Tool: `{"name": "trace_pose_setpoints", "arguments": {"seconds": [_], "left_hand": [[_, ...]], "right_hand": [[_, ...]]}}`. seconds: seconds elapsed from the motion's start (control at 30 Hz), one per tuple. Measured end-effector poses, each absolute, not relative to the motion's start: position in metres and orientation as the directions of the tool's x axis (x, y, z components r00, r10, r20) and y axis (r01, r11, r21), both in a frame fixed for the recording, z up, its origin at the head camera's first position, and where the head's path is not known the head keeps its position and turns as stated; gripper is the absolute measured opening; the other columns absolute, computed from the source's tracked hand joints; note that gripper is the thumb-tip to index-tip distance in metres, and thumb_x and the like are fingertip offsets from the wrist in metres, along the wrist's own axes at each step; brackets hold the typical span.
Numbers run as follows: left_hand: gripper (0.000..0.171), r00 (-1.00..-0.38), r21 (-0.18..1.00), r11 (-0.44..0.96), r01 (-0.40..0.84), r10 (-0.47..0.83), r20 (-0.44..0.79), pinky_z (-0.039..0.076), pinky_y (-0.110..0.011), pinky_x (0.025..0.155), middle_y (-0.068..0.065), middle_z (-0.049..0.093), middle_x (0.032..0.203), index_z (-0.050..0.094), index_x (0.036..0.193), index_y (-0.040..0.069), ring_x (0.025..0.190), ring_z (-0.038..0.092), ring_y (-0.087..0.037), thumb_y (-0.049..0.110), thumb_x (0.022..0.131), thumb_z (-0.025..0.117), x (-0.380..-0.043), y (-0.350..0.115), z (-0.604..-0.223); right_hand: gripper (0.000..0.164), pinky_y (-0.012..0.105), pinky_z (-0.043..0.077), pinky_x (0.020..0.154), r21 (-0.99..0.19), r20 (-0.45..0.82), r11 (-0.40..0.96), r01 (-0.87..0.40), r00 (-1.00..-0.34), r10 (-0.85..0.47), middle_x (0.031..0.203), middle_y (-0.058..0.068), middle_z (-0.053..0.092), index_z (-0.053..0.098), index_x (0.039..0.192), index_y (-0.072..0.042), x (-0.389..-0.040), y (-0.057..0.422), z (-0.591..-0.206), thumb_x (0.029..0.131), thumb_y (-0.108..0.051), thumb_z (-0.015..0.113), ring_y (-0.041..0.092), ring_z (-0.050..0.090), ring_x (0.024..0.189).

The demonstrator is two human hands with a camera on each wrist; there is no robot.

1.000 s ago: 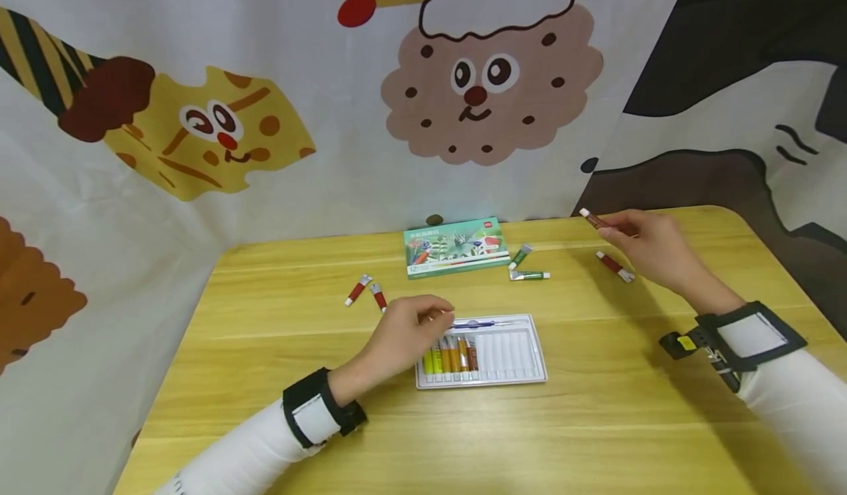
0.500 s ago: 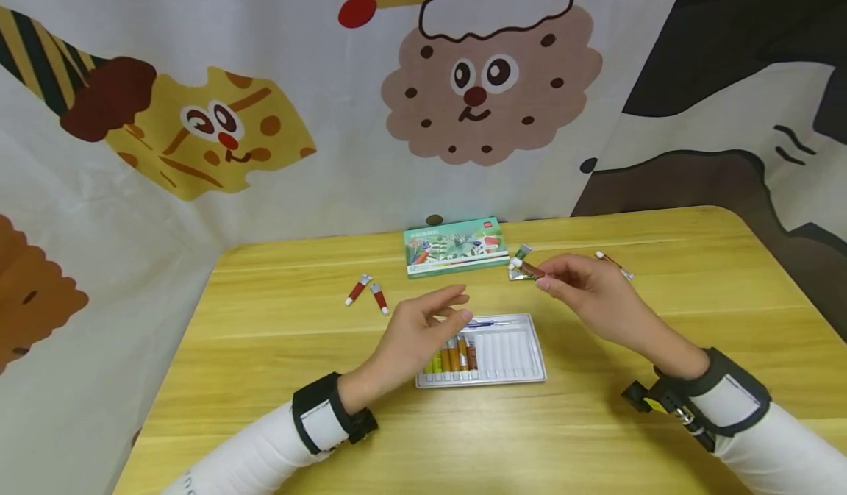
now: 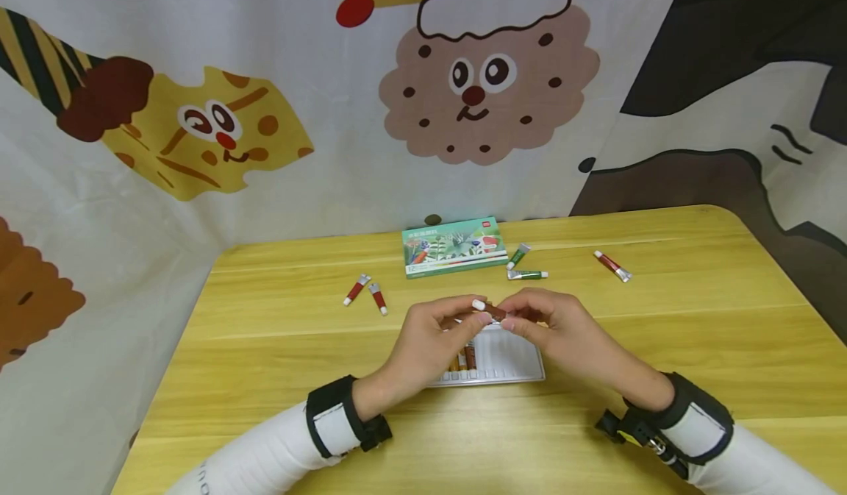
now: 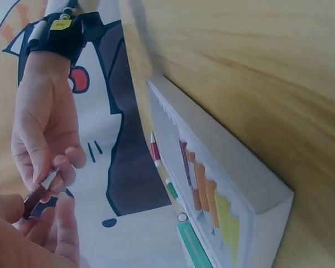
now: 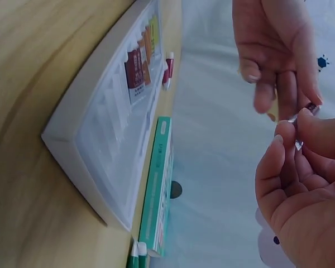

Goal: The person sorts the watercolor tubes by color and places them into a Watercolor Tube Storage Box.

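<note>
A brown paint tube (image 3: 493, 310) with a white cap hangs above the tray, between both hands. My left hand (image 3: 430, 344) pinches its body near the cap with thumb and fingers. At the silver crimped end, my right hand (image 3: 565, 333) pinches it, plainest in the left wrist view, where the tube (image 4: 36, 197) spans from hand to hand. Below lies the white paint tray (image 3: 486, 379), partly hidden by the hands. Its left slots hold yellow, orange and brown tubes (image 4: 207, 195); the bare slots (image 5: 109, 120) are on the other side.
A green paint box (image 3: 455, 248) lies at the table's back edge. Two green tubes (image 3: 527, 275) are beside it, two red tubes (image 3: 378, 298) lie left of centre, and a dark red tube (image 3: 612, 266) lies at the right. A printed cloth (image 3: 317, 208) hangs behind the table.
My right hand has carried the brown tube leftward and down from the table's right side to above the tray. My left hand has shifted slightly right and now pinches the tube too.
</note>
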State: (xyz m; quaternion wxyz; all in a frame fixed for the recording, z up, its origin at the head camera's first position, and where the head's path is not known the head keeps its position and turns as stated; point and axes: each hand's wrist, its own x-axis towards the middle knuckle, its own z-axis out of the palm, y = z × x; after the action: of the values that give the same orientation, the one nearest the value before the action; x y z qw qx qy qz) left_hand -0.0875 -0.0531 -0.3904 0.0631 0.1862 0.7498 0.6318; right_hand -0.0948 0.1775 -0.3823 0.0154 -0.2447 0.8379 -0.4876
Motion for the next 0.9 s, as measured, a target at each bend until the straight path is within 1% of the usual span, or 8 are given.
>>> {"name": "trace_pose_setpoints", "arguments": {"seconds": [0.2,0.33,0.43,0.53,0.63,0.7,0.77,0.9], "left_hand": [[0.017,-0.899,0.947,0.103,0.305,0.358,0.251,0.060,-0.032,0.077,0.000,0.078,0.106,0.079,0.115,0.009,0.092,0.072,-0.015,0.015,0.101,0.072,-0.086,-0.053,-0.390],[0.015,-0.853,0.893,0.133,0.429,0.384,0.352,0.061,-0.035,0.075,-0.003,0.079,0.103,0.079,0.111,0.005,0.088,0.070,-0.012,0.007,0.098,0.072,-0.089,-0.056,-0.392],[0.016,-0.785,0.812,0.184,0.554,0.440,0.436,0.061,-0.032,0.078,-0.006,0.078,0.105,0.079,0.110,0.001,0.092,0.071,-0.012,0.001,0.095,0.073,-0.092,-0.060,-0.396],[0.018,-0.661,0.648,0.258,0.716,0.547,0.513,0.057,-0.024,0.087,-0.008,0.078,0.106,0.077,0.110,-0.001,0.099,0.071,-0.013,-0.002,0.092,0.074,-0.096,-0.063,-0.403],[0.022,-0.478,0.367,0.320,0.873,0.704,0.525,0.051,-0.021,0.099,-0.007,0.077,0.110,0.076,0.113,0.001,0.106,0.071,-0.015,0.000,0.092,0.076,-0.099,-0.065,-0.408],[0.022,-0.362,0.147,0.333,0.932,0.810,0.461,0.047,-0.022,0.105,-0.006,0.076,0.114,0.075,0.117,0.003,0.110,0.068,-0.015,0.003,0.094,0.076,-0.100,-0.067,-0.409],[0.022,-0.274,-0.043,0.310,0.950,0.891,0.362,0.045,-0.024,0.108,-0.003,0.075,0.118,0.074,0.120,0.006,0.114,0.066,-0.014,0.007,0.097,0.074,-0.100,-0.067,-0.410],[0.014,-0.203,-0.250,0.240,0.938,0.965,0.164,0.047,-0.025,0.106,0.003,0.072,0.115,0.072,0.116,0.012,0.111,0.063,-0.012,0.011,0.103,0.066,-0.098,-0.065,-0.411]], "right_hand": [[0.013,0.029,0.054,0.072,-0.830,0.214,0.386,-0.402,-0.870,-0.445,0.099,-0.003,0.074,0.077,0.109,-0.013,-0.092,0.174,-0.384,0.097,-0.007,0.074,0.013,0.064,0.083],[0.009,0.029,0.055,0.072,-0.789,0.196,0.470,-0.396,-0.887,-0.418,0.096,-0.006,0.073,0.077,0.106,-0.013,-0.092,0.179,-0.385,0.098,-0.010,0.074,0.011,0.063,0.083],[0.004,0.028,0.053,0.067,-0.734,0.149,0.573,-0.364,-0.910,-0.387,0.090,-0.005,0.071,0.077,0.101,-0.011,-0.096,0.186,-0.389,0.098,-0.011,0.075,0.011,0.060,0.079],[0.005,0.026,0.047,0.061,-0.681,0.063,0.662,-0.312,-0.926,-0.371,0.081,-0.005,0.066,0.077,0.097,-0.008,-0.100,0.194,-0.394,0.099,-0.010,0.073,0.012,0.055,0.072],[0.008,0.025,0.041,0.056,-0.638,-0.013,0.718,-0.279,-0.928,-0.373,0.073,-0.005,0.059,0.076,0.093,-0.006,-0.103,0.200,-0.400,0.099,-0.011,0.073,0.011,0.050,0.065],[0.008,0.025,0.038,0.055,-0.617,-0.043,0.738,-0.272,-0.925,-0.377,0.069,-0.006,0.056,0.075,0.091,-0.007,-0.104,0.203,-0.405,0.098,-0.011,0.074,0.011,0.048,0.062],[0.009,0.025,0.037,0.055,-0.603,-0.053,0.749,-0.275,-0.923,-0.381,0.067,-0.006,0.054,0.074,0.088,-0.009,-0.105,0.205,-0.410,0.097,-0.011,0.075,0.010,0.047,0.060],[0.010,0.025,0.037,0.055,-0.601,-0.065,0.753,-0.268,-0.923,-0.380,0.068,-0.006,0.054,0.072,0.088,-0.009,-0.105,0.207,-0.418,0.097,-0.011,0.075,0.010,0.047,0.061]]}}
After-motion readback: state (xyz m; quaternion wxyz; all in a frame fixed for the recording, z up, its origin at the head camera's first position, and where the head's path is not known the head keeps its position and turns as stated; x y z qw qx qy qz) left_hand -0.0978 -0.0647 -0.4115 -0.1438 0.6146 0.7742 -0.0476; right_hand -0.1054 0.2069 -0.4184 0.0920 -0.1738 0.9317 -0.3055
